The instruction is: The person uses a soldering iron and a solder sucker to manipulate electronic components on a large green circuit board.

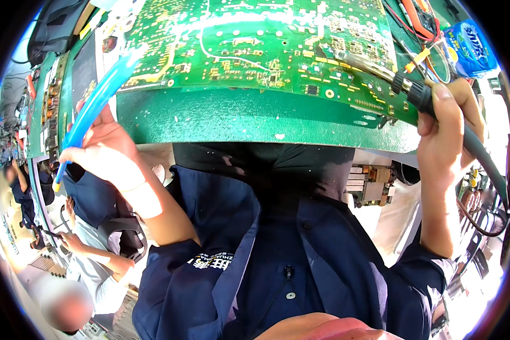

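Observation:
My left hand [105, 140] is closed around a long blue tube-shaped tool [93, 107], which looks like a solder sucker. It tilts up to the right, its upper end in glare at the board's left edge and a thin yellow end below my hand. A soldering iron [420, 95] is gripped in my right hand [450, 122], its metal barrel pointing left over the right part of a large green circuit board [249, 79]. Whether the iron's tip touches the board I cannot tell. A thin white wire [203, 34] curves across the board.
The board lies on a green mat [209, 116]. At the back right are a blue package [471, 50] and an orange-and-black tool [418, 20] among cables. The iron's cable [487, 161] hangs at right. Another person [93, 266] sits at lower left.

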`<state>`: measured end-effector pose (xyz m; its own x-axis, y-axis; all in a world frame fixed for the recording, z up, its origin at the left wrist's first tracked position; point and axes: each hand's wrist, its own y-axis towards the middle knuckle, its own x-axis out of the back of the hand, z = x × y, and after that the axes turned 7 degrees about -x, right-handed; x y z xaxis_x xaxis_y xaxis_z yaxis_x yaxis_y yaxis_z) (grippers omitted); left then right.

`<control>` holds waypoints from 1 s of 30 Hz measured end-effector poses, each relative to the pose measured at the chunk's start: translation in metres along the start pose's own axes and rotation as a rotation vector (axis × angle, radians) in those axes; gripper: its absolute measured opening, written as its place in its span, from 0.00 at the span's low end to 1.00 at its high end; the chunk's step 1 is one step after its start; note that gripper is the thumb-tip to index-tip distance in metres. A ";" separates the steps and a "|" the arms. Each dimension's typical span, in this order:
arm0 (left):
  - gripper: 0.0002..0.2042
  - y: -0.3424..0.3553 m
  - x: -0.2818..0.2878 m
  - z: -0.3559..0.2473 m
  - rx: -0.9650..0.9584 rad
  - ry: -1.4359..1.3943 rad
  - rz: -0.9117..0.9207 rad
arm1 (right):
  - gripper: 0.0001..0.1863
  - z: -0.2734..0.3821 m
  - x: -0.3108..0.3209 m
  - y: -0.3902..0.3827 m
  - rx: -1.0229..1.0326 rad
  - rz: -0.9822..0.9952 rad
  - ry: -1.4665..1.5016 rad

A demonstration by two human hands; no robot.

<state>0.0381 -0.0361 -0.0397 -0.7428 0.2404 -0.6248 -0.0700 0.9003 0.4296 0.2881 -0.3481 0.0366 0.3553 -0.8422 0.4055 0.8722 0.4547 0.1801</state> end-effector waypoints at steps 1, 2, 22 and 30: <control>0.38 0.003 0.008 0.002 0.029 -0.027 -0.018 | 0.14 -0.001 0.000 0.001 -0.025 0.002 0.001; 0.40 0.002 0.010 0.005 0.059 -0.058 -0.036 | 0.13 0.001 0.002 0.001 -0.046 0.001 -0.002; 0.25 0.008 0.026 -0.003 0.142 -0.093 0.197 | 0.08 -0.008 0.011 0.009 0.057 0.108 0.327; 0.26 0.006 0.022 -0.003 0.148 -0.083 0.195 | 0.06 -0.006 0.007 0.013 0.016 0.167 0.295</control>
<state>0.0196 -0.0268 -0.0487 -0.6752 0.4378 -0.5937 0.1713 0.8759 0.4510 0.3040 -0.3500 0.0365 0.5766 -0.8024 0.1537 0.7894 0.5957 0.1485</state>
